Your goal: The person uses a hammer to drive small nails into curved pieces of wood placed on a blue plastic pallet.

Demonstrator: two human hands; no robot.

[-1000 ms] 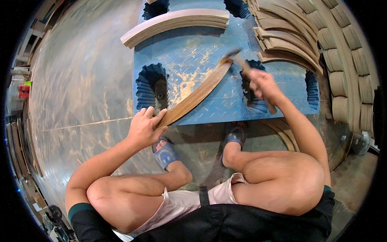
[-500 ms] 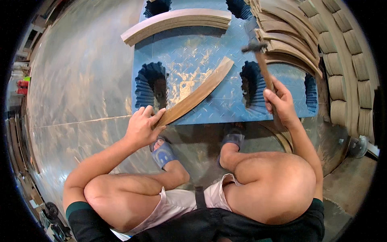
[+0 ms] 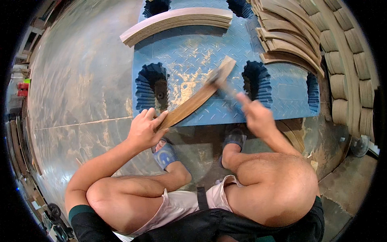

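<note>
A curved wooden slat (image 3: 189, 104) lies slantwise over the near part of a blue plastic pallet (image 3: 201, 48). My left hand (image 3: 147, 128) grips its near left end, which sticks out past the pallet's edge. With my right hand (image 3: 258, 117) I hold a hammer (image 3: 229, 89) by its handle. Its dark head is over the upper part of the slat, at or very close to the wood. Motion smears the hammer and the right fingers. Sawdust (image 3: 187, 90) is scattered beside the slat.
A short stack of curved slats (image 3: 177, 22) rests at the pallet's far side. More curved pieces (image 3: 292, 44) are piled at its right. Rows of bundled wood (image 3: 338, 86) stand farther right. Deep ribbed openings (image 3: 152, 86) break the pallet's surface. My sandalled feet (image 3: 164, 155) are at its near edge.
My right hand has swung the hammer down and left, from raised above the pallet's right side onto or close to the slat. My left hand keeps its hold.
</note>
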